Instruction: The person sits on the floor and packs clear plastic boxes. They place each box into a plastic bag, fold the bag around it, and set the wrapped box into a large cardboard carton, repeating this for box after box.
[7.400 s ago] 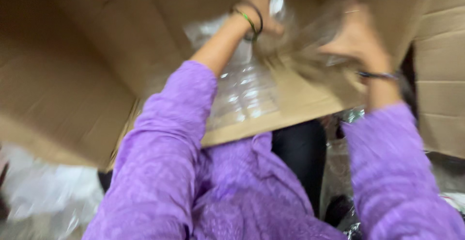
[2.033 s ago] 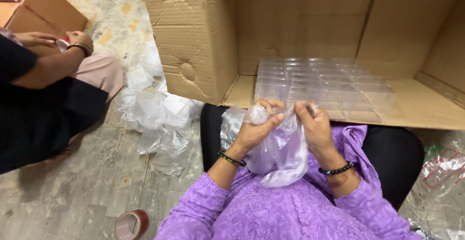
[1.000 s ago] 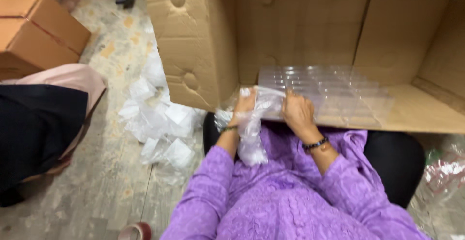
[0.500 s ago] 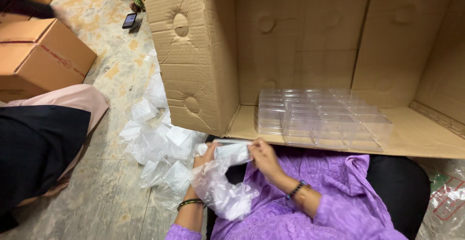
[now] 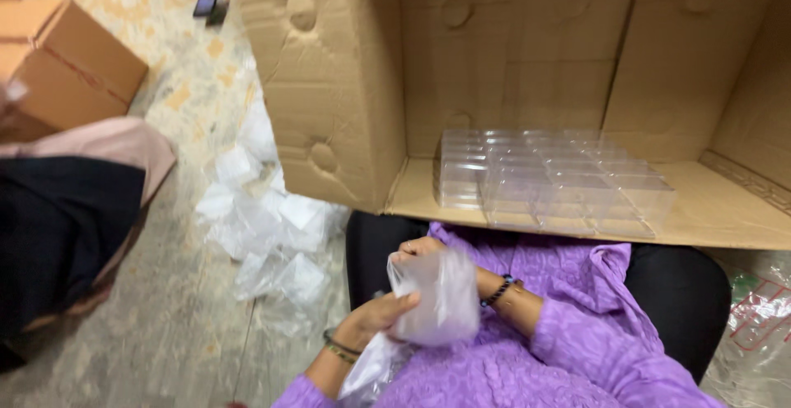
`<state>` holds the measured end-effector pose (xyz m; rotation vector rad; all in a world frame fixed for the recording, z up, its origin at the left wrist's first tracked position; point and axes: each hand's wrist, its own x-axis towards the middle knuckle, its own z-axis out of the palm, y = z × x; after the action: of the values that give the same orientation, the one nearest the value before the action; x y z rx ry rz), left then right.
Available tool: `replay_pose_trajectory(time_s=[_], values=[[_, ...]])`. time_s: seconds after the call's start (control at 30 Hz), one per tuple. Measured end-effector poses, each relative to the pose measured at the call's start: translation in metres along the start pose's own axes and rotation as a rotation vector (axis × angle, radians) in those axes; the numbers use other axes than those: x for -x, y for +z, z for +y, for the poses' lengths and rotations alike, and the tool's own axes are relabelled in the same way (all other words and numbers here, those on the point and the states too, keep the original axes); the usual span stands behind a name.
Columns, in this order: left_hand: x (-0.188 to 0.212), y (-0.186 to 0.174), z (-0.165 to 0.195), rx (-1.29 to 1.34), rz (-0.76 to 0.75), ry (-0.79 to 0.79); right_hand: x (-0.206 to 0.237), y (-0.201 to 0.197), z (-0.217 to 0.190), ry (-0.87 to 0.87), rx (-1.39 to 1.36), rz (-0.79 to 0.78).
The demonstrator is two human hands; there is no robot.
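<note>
Head view: both hands grip a crumpled clear bag (image 5: 428, 301) over the lap, its long axis running lower-left to upper-right. The left hand (image 5: 375, 319) pinches its lower part; the right hand (image 5: 418, 249) holds the top. Clear trays (image 5: 552, 181) sit stacked in the open carton (image 5: 329, 86); a brown box (image 5: 78, 70) stands far left.

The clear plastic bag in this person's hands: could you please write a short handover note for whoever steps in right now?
Left hand: gripping the clear plastic bag from below, over the lap.
Right hand: holding the bag's upper edge; a beaded bracelet is on that wrist.
Things: clear plastic trays sit stacked inside the large cardboard box, which lies open on its side in front of the knees. Crumpled empty bags lie on the floor to the left.
Done: trays are out of any bag and in the box.
Left: the bag in hand has not been put down.
</note>
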<state>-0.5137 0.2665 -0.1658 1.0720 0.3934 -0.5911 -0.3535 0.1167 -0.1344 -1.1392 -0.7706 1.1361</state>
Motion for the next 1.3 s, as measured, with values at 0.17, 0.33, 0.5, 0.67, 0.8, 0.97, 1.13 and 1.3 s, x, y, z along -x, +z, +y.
replay_pose_trajectory(time_s=[0.17,0.33,0.5,0.67,0.8,0.97,1.13,1.3], values=[[0.031,-0.039,0.006,0.154,0.493,0.401,0.011,-0.001,0.030,-0.004,0.518,0.224],[0.071,-0.153,0.052,0.095,1.134,0.473,0.040,-0.040,0.035,0.030,0.586,0.379],[0.034,-0.178,0.086,0.125,1.135,0.347,0.046,-0.042,0.018,0.090,0.605,0.431],[0.041,-0.155,0.101,-0.850,1.437,0.168,0.059,-0.027,-0.031,0.140,0.789,0.479],[0.051,-0.071,0.108,-0.491,1.268,0.679,0.056,-0.012,-0.071,-0.111,0.655,0.517],[0.023,0.049,0.132,-0.108,0.529,1.050,0.021,0.006,-0.088,-0.275,0.248,0.273],[0.008,0.085,0.155,-0.812,0.969,1.358,0.046,0.014,-0.087,-0.333,0.308,0.544],[-0.020,0.105,0.138,-0.312,0.767,1.034,0.086,0.017,-0.097,-0.604,0.370,0.618]])
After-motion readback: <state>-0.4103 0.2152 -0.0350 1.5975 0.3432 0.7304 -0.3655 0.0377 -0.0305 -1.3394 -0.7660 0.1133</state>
